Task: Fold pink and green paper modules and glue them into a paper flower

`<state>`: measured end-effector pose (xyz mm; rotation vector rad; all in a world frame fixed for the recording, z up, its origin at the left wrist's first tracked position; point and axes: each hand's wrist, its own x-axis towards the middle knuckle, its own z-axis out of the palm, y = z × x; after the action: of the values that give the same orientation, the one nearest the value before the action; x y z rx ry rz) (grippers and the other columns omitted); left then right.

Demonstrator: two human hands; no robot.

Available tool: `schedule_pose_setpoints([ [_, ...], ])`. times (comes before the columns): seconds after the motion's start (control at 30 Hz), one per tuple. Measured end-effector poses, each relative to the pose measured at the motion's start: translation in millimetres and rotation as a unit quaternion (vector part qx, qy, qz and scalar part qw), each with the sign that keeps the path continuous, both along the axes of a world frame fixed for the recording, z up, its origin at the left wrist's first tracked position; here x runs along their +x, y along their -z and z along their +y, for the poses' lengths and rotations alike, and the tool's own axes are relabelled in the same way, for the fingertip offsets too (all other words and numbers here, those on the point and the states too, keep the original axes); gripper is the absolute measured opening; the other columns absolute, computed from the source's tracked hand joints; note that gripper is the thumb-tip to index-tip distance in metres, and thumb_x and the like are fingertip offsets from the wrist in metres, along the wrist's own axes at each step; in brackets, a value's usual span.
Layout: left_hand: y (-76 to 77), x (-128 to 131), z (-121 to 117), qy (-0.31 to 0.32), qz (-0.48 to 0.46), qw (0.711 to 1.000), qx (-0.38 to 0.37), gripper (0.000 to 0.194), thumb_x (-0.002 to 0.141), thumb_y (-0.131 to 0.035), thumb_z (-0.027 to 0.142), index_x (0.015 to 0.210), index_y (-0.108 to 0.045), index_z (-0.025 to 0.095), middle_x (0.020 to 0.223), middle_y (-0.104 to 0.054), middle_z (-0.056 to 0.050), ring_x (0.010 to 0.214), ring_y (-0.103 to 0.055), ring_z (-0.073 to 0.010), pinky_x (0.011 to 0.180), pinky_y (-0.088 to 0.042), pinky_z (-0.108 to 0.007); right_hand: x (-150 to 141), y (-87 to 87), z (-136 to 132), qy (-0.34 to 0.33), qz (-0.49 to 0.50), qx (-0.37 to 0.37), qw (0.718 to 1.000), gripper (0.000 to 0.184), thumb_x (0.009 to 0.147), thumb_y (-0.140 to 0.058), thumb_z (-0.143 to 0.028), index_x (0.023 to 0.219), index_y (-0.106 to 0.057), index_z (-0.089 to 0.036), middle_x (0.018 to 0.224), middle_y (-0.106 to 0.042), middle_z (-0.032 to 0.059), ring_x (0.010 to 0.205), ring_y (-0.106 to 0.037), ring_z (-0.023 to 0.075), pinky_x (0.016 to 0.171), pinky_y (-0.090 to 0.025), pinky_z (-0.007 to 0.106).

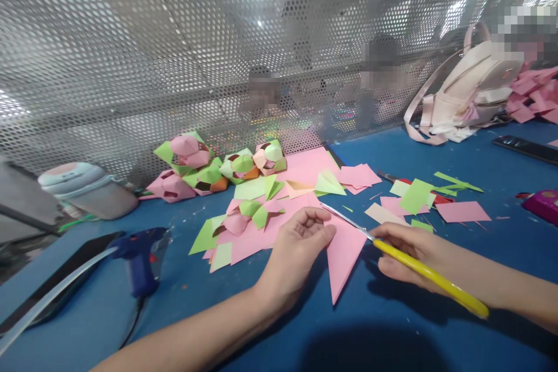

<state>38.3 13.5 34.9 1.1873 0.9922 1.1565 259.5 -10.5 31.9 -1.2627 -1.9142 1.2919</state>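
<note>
Bare and closest to the camera, the left forearm (196, 334) leads up to the left grip (300, 244), thumb and fingers pinching a folded pink paper (343, 261) that narrows to a downward point over the blue desk (272, 349) — whether the tip touches, I cannot tell. Opposite, the right grip (414, 250) is curled about a yellow-handled cutting tool (436, 280), its slim metal blade lying along the paper's upper edge, near the left fingertips. Just beyond the left grip lie pink sheets (261, 238), with a folded pink and green piece (248, 215) on them. Past the right grip, green and pink offcuts (414, 196) are scattered. Behind the sheets, rounded paper shapes (189, 151) stand clustered against a perforated metal screen (131, 40) — people show blurred through it. Off to the left are a blue glue gun (142, 261) and a pale lidded container (87, 189); far right, a pale backpack (473, 84), a dark phone-like object (527, 149) and a purple item (543, 204).
</note>
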Motion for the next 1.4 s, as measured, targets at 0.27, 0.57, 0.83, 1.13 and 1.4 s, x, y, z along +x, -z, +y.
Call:
schedule_pose_setpoints([
  [0.27, -0.4, -0.1, -1.1, -0.001, 0.004, 1.000, 0.003, 0.017, 0.073, -0.070, 0.022, 0.087, -0.061, 0.018, 0.082, -0.054, 0.001, 0.072, -0.047, -0.0091, 0.063, -0.039, -0.020, -2.3, -1.3, -1.9, -0.012, 0.008, -0.025, 1.000, 0.041, 0.082, -0.058, -0.055, 0.103, -0.055, -0.019, 0.072, -0.041, -0.0033, 0.058, -0.037, 0.0078, 0.049, -0.031, 0.021],
  [0.57, -0.7, 0.3, -0.8, 0.004, 0.004, 1.000, -0.006, 0.019, 0.072, -0.072, 0.023, 0.087, -0.060, 0.017, 0.081, -0.055, 0.000, 0.069, -0.048, -0.0090, 0.062, -0.039, -0.019, -3.6, -7.9, -3.8, -0.001, -0.008, -0.070, 0.998, 0.042, 0.082, -0.057, -0.057, 0.099, -0.054, -0.018, 0.059, -0.042, -0.0076, 0.039, -0.033, 0.0027, 0.036, -0.025, 0.020],
  [0.83, 1.0, -0.8, -0.9, 0.018, 0.012, 1.000, -0.005, 0.016, 0.075, -0.069, 0.022, 0.088, -0.060, 0.017, 0.083, -0.054, 0.000, 0.071, -0.047, -0.0083, 0.063, -0.038, -0.019, -7.9, -9.7, -4.2, 0.015, 0.002, -0.078, 0.997, 0.039, 0.077, -0.063, -0.054, 0.086, -0.053, -0.018, 0.056, -0.045, -0.0069, 0.037, -0.034, 0.0032, 0.034, -0.023, 0.020],
  [1.13, 1.8, -2.8, -2.9, 0.022, 0.033, 0.999, 0.012, 0.012, 0.076, -0.068, 0.022, 0.084, -0.060, 0.018, 0.074, -0.054, 0.002, 0.065, -0.047, -0.0076, 0.060, -0.038, -0.018, -2.6, -12.8, 0.1, 0.101, -0.020, -0.043, 0.994, 0.042, 0.069, -0.065, -0.058, 0.086, -0.056, -0.020, 0.052, -0.041, -0.0070, 0.035, -0.034, 0.0060, 0.033, -0.023, 0.022],
  [1.4, 0.0, -3.5, -9.5, 0.037, 0.103, 0.992, 0.062, 0.006, 0.079, -0.064, 0.021, 0.080, -0.060, 0.017, 0.071, -0.055, 0.001, 0.060, -0.047, -0.0086, 0.057, -0.040, -0.021, 15.5, 7.5, 0.9, 0.077, -0.023, 0.062, 0.995, 0.041, 0.076, -0.065, -0.050, 0.105, -0.060, -0.022, 0.077, -0.059, 0.0015, 0.068, -0.055, 0.0149, 0.052, -0.039, 0.023],
])
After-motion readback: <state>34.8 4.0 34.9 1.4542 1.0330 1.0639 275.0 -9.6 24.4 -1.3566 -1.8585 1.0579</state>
